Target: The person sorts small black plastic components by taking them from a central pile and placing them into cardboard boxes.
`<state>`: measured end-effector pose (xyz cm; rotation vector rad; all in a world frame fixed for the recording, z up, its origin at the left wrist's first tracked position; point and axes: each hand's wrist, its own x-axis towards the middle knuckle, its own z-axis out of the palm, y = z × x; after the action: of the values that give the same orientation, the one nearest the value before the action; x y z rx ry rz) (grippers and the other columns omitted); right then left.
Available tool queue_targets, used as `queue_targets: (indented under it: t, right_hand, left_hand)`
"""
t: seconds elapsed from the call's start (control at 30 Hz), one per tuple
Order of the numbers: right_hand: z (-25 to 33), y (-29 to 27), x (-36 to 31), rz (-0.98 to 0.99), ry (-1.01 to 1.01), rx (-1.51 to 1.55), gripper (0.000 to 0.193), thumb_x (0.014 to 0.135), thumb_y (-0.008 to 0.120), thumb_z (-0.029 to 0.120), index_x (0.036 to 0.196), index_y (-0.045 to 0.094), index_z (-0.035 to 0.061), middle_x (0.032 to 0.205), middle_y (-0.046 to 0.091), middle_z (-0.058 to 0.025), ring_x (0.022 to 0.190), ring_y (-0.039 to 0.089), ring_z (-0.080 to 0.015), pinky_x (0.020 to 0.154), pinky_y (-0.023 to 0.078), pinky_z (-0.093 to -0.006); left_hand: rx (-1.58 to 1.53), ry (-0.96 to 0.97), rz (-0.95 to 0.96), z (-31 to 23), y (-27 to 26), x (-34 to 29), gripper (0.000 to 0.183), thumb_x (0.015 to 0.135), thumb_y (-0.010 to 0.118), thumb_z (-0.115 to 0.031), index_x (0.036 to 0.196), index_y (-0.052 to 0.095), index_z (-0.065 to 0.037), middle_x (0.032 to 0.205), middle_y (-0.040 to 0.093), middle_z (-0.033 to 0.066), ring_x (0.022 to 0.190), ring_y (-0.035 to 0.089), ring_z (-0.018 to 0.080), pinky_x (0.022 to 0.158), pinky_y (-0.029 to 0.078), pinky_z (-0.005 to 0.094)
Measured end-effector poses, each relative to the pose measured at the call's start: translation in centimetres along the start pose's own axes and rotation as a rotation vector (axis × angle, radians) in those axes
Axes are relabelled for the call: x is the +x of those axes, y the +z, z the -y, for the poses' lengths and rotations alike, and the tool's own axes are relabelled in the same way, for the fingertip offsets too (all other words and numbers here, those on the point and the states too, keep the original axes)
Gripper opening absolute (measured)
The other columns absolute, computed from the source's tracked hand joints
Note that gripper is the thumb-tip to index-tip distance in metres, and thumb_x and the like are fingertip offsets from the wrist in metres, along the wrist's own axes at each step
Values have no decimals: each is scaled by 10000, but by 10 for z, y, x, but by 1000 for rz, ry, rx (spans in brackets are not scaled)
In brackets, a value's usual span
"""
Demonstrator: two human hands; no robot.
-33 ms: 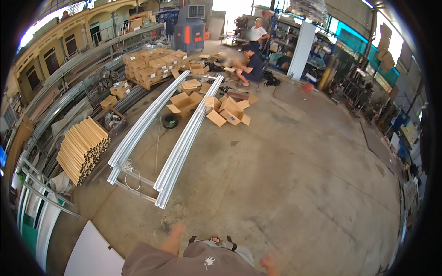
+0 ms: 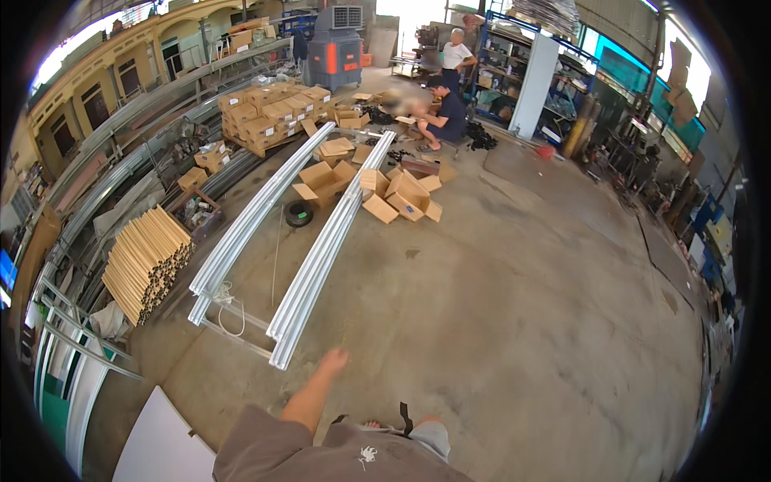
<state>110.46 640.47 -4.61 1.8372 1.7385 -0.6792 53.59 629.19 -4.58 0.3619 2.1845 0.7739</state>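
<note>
My left hand (image 2: pixel 336 359) is stretched out in front of me over the concrete floor, blurred by motion, so its fingers cannot be made out. Nearest to it is the near end of a bundle of long silvery metal profiles (image 2: pixel 309 301), with a gap between hand and metal. A second such bundle (image 2: pixel 249 221) lies to the left. Both rest on a low metal frame (image 2: pixel 237 341), where a white cord (image 2: pixel 228 300) hangs in a loop. My right hand is out of the picture.
Opened cardboard boxes (image 2: pixel 407 195) and a black coil (image 2: pixel 298 214) lie by the profiles. Stacked cartons (image 2: pixel 273 112) and tan tubes (image 2: pixel 148 261) stand left. A white panel (image 2: pixel 161 446) is at lower left. Beyond, one person (image 2: pixel 446 116) sits low and another (image 2: pixel 456 58) stands near shelves.
My left hand has swung forward and slightly right, away from my body. My right hand, seen low at the right before, has left the picture. The view has shifted slightly.
</note>
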Motion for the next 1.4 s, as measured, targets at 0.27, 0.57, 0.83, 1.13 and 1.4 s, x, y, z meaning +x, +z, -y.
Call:
queue_targets:
  t: [0.27, 0.57, 0.83, 1.13, 1.4]
  right_hand:
    - [159, -213, 333, 307, 51, 372, 225, 995, 554, 190, 1085, 685, 31, 945, 691, -114, 832, 645, -204, 735, 528, -375]
    - [382, -808, 794, -386, -265, 664, 318, 1002, 549, 229, 1136, 660, -38, 958, 706, -114, 822, 660, -197, 708, 535, -362]
    - [642, -1107, 1045, -363, -310, 823, 293, 1042, 540, 221, 1187, 671, 4, 1020, 717, -104, 918, 680, -204, 814, 547, -352]
    - [655, -1100, 1300, 382, 119, 436, 353, 1012, 530, 305, 1144, 686, 16, 1128, 706, -184, 999, 683, -333, 872, 532, -450]
    - [791, -1366, 1660, 348, 90, 439, 363, 988, 532, 296, 1137, 689, 5, 1111, 715, -179, 924, 702, -320, 789, 558, -436]
  left_hand:
    - [-152, 516, -148, -517, 16, 361, 438, 1022, 539, -396, 1264, 636, -44, 1247, 683, 191, 1141, 655, 355, 942, 508, 464]
    - [347, -283, 367, -453, 223, 548, 597, 970, 516, -511, 1380, 606, -86, 1430, 574, 214, 1324, 546, 386, 1082, 448, 499]
    - [354, -568, 496, -697, 253, 796, 612, 972, 528, -505, 1401, 586, -73, 1444, 561, 219, 1340, 533, 382, 1094, 440, 491]
    - [-217, 272, -14, -1423, 269, 1327, 459, 1019, 557, -379, 1273, 628, -3, 1137, 725, 159, 1074, 681, 296, 923, 515, 401]
    - [-139, 236, -60, -1683, 351, 1589, 420, 996, 592, -385, 1189, 667, -20, 1054, 734, 157, 982, 695, 249, 864, 529, 390]
